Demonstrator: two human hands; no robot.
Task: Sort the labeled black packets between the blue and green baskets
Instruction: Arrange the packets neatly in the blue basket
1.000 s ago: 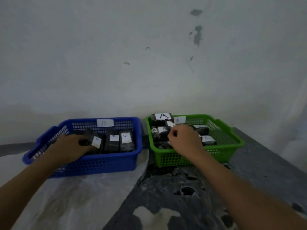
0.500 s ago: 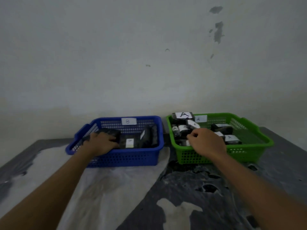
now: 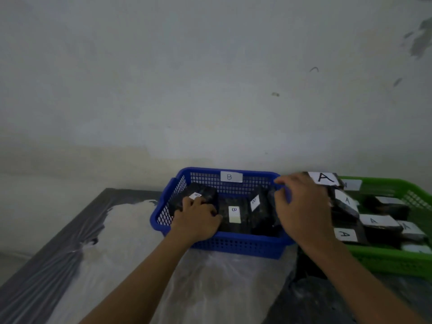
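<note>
The blue basket (image 3: 233, 246) carries a "B" tag (image 3: 231, 177) on its back wall. Inside it my left hand (image 3: 196, 218) grips a black packet labelled B (image 3: 203, 192) at the left end. A second B packet (image 3: 233, 213) lies flat in the middle, and a third packet (image 3: 259, 206) leans on edge to its right. My right hand (image 3: 304, 206) hovers over the blue basket's right rim with curved fingers spread; nothing shows in it. The green basket (image 3: 397, 260) to the right holds several packets labelled A (image 3: 376, 222).
Both baskets stand against a pale wall (image 3: 210, 90) on a dark worn table. A crumpled clear plastic sheet (image 3: 210, 288) lies under and in front of the blue basket. The table's left edge (image 3: 70, 225) runs diagonally at the left.
My right hand left the green basket and moved left to the blue basket's right rim. My left hand stayed on the B packet at the left end. The view swung left.
</note>
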